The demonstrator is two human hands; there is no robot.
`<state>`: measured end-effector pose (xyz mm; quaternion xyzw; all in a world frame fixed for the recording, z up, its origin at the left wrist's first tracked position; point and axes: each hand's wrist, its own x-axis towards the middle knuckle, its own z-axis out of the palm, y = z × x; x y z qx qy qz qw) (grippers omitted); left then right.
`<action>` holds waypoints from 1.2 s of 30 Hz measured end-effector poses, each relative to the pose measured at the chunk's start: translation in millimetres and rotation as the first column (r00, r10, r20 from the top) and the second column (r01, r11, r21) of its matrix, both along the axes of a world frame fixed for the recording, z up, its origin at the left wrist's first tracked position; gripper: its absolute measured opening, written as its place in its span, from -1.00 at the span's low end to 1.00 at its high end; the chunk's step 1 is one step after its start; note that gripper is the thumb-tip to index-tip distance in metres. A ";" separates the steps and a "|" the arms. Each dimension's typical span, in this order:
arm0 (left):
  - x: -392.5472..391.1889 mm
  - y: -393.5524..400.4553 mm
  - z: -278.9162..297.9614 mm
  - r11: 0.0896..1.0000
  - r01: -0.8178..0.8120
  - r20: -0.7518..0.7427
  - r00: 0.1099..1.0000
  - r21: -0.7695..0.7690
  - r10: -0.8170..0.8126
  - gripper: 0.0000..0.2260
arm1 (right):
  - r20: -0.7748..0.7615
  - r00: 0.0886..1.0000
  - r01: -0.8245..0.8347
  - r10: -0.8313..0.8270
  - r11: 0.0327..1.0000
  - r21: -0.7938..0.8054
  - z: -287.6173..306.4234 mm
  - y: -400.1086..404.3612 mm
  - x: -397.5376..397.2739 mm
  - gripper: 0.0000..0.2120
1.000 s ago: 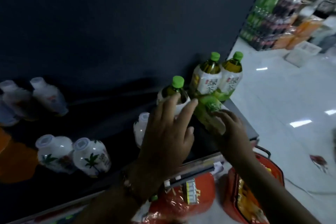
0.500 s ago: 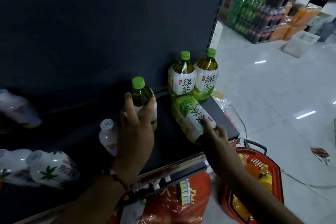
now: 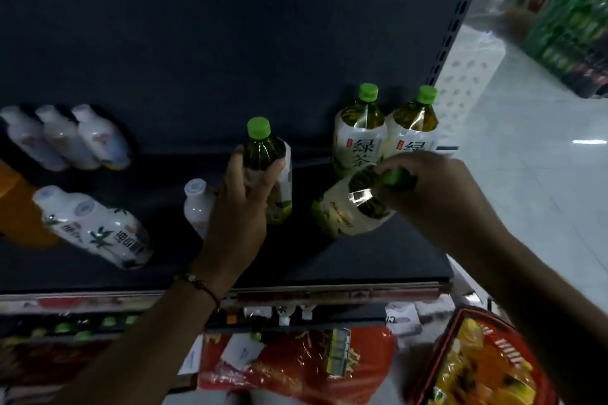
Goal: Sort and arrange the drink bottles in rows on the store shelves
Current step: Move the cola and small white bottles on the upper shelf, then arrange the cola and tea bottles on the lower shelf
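Half a second on, the green tea bottle that lay flat under my right hand [image 3: 427, 187] has tipped up by its neck, and my view has swung left along the dark shelf [image 3: 329, 260].

Nearest me, a red basket [image 3: 487, 358] and red packets [image 3: 296, 368] sit below the shelf edge.

On the shelf, my right hand's fingers curl round the green cap and neck of the tilted bottle [image 3: 352, 207], its base still low and toward the left. My left hand [image 3: 240, 204] grips the shoulder of an upright green tea bottle [image 3: 266, 174], thumb on one side, fingers on the other; a small white bottle [image 3: 195, 207] stands just beside that wrist.

Behind, two matching bottles [image 3: 358, 138] stand touching against the back panel, just beyond my right hand.

As I judge it, the job now is to stand the tilted bottle straight, label forward, directly ahead of that pair, then slide the left one in alongside to square the row.

Far left, coconut drink bottles [image 3: 95, 230] lean and blur, with three pale ones [image 3: 65, 138] farther back.
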<state>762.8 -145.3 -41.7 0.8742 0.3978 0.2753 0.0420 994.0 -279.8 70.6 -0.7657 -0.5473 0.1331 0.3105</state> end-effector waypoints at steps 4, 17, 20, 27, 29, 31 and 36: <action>0.0 -7.6 9.1 1.000 -0.015 -0.033 0.999 0.018 0.015 -0.39 | -0.024 0.995 -0.089 0.092 0.991 0.105 -2.0 46.7 -3.6 -0.71; -18.7 -56.7 37.8 0.993 0.023 0.059 0.998 -0.117 -0.016 -0.56 | -0.091 0.993 -0.047 0.074 0.964 0.262 -51.5 23.2 -30.8 -0.38; -55.1 -94.3 18.2 0.842 0.122 0.291 0.956 -0.526 0.043 -0.66 | -0.246 0.968 0.006 0.055 0.971 0.240 -87.8 -18.8 -61.1 -0.46; -138.6 -128.7 -120.6 0.061 0.014 0.035 0.935 -0.998 0.353 -0.86 | -0.551 0.823 -0.003 -0.136 0.970 -0.244 -217.2 -93.6 -186.1 -0.74; -147.5 -125.9 -167.8 -0.105 -0.025 -0.060 0.937 -0.994 0.343 -0.86 | -0.580 0.775 0.062 -0.250 0.944 -0.323 -258.8 -89.1 -210.0 -0.77; -145.4 -122.0 -214.1 -0.187 -0.023 -0.092 0.924 -0.982 0.370 -0.85 | -0.618 0.710 0.111 -0.337 0.920 -0.375 -299.5 -78.0 -219.5 -0.78; -102.8 -101.0 -318.6 -0.286 0.015 -0.128 0.870 -0.958 0.476 -0.76 | -0.585 0.657 0.269 -0.476 0.873 -0.407 -423.9 -47.4 -191.3 -0.75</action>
